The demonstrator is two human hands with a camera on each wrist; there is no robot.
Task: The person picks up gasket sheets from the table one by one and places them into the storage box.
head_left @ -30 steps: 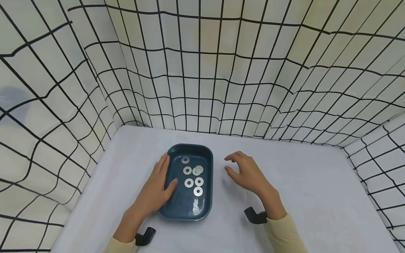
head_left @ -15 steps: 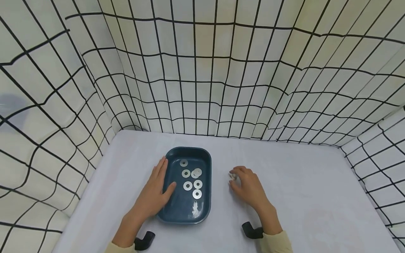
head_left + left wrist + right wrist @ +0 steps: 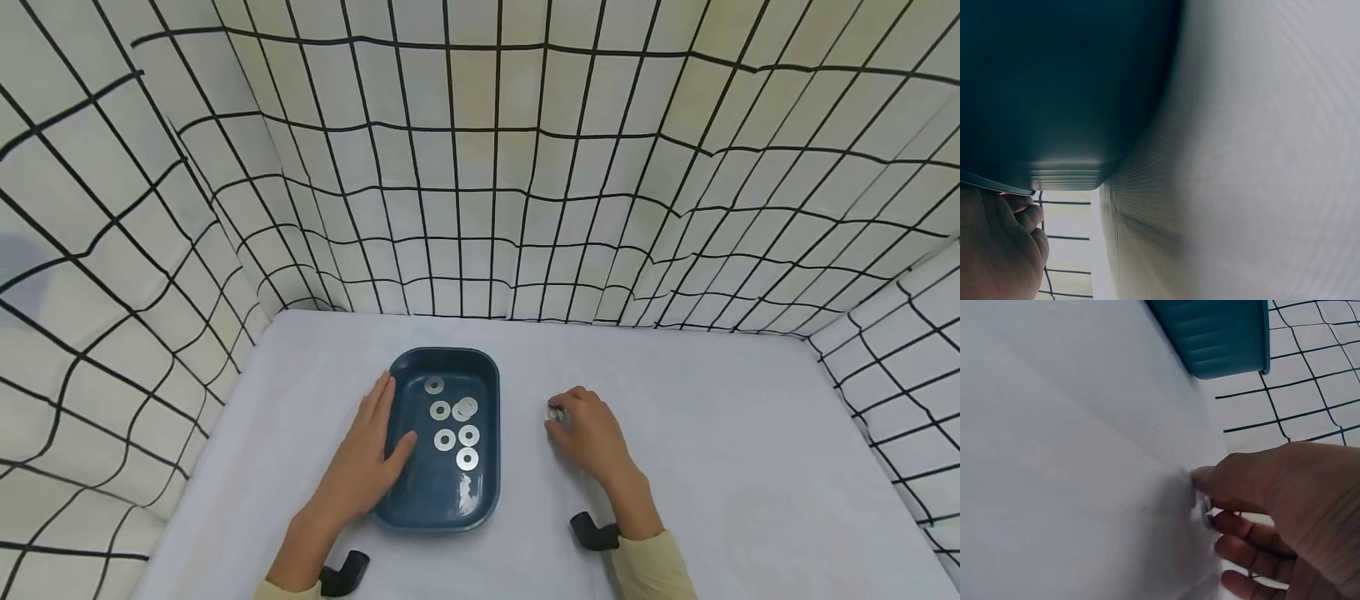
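Observation:
A dark teal tray (image 3: 427, 500) lies lengthwise on the white cloth, with several flat metal washers (image 3: 445, 440) spread inside it; two of them overlap near the right side. My left hand (image 3: 356, 467) rests along the tray's left rim, fingers straight on the outside and thumb reaching over the inner edge. To the right of the tray, my right hand (image 3: 596, 437) pinches shiny metal washers (image 3: 556, 414) between thumb and fingertips, low at the cloth. In the right wrist view the fingers mostly hide these washers (image 3: 1204, 504), so their number cannot be told.
White cloth (image 3: 735, 467) covers the table. Black wire mesh (image 3: 495, 192) over pale panels stands along the back and both sides. A black curved piece (image 3: 592, 533) sits at the right wrist, and a similar black piece (image 3: 345, 573) at the left.
My right hand has come down from an open pose above the cloth, and its thumb and fingers have drawn together on the washers. The left hand stays on the tray.

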